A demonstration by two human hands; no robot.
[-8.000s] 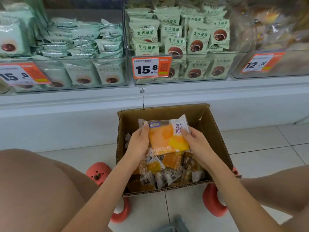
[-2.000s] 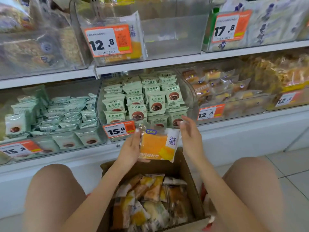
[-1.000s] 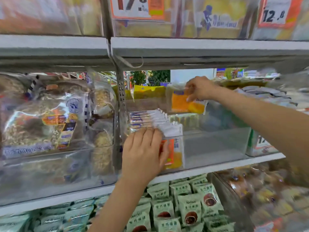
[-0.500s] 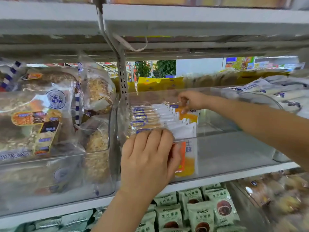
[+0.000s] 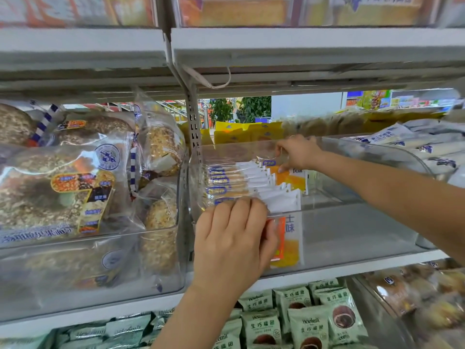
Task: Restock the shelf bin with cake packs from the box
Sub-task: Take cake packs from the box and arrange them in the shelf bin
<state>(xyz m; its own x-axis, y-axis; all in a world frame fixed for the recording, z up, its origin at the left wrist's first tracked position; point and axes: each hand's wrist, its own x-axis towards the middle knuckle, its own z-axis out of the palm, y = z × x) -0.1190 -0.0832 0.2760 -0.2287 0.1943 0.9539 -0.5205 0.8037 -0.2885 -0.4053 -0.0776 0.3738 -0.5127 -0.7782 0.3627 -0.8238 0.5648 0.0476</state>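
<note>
The cake pack [image 5: 289, 176] you are placing stands at the back of the row of packs [image 5: 241, 182] inside the clear shelf bin [image 5: 352, 230], its orange face toward you and its top edge pinched in your right hand [image 5: 298, 153]. It looks light and soft: a thin, glossy plastic wrapper around a spongy cake, so it should crush or crease easily if squeezed across the middle. The crimped seam along the top, where your fingers already are, seems the safest hold; the film is probably slippery, so a firm pinch there would serve better than a loose one. Your left hand [image 5: 234, 240] rests against the front of the bin with its fingers [image 5: 239, 210] hooked over the front wall onto the nearest packs, which appears to hold the row upright; they stand on edge, white and orange, leaning closely together. The bin is rigid and see-through with a curved side wall, and most of its floor to the right of the row is bare. To the left, a second clear bin [image 5: 88, 248] holds bulky bagged bread [image 5: 63, 187] with seeded crusts. Below, green packs [image 5: 309, 321] with a dark round cake printed on them fill the lower shelf. The box is not in view.
</note>
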